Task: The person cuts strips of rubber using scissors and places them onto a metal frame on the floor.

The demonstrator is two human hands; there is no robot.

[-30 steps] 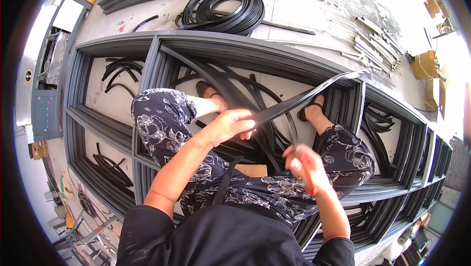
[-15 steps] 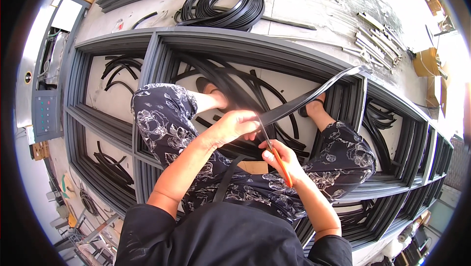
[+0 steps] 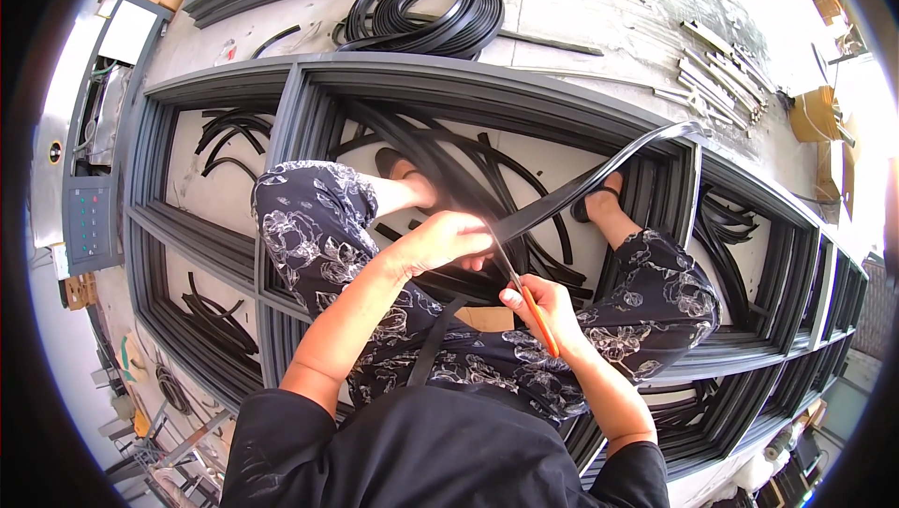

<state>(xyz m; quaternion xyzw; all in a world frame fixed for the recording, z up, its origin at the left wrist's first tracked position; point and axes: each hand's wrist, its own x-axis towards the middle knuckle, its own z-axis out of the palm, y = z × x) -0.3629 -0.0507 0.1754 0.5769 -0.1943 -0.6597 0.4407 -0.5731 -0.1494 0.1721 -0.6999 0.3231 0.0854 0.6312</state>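
Note:
My left hand (image 3: pixel 449 238) is closed on a black rubber strip (image 3: pixel 571 193), which runs from my fingers up to the right, out to the grey frame's edge. A second length hangs blurred on the far side of the hand. In my right hand (image 3: pixel 556 309) are orange-handled scissors (image 3: pixel 535 313), gripped around the handles. Their blades point up and left and meet the strip just beside my left fingers. Whether the blades are through the strip I cannot make out. Several cut black strips (image 3: pixel 506 157) lie on the floor inside the frame, between my feet.
Stacked grey metal frames (image 3: pixel 281 133) surround my legs. Beyond them lies a coil of black rubber strip (image 3: pixel 426 7). Metal bars (image 3: pixel 721 82) are on the floor at far right, near cardboard boxes (image 3: pixel 813 115). A machine with a button panel (image 3: pixel 92 218) stands at left.
My right hand and the scissors have shifted slightly, and the visible blades look a little more closed together at the strip. My left hand stays nearly in place.

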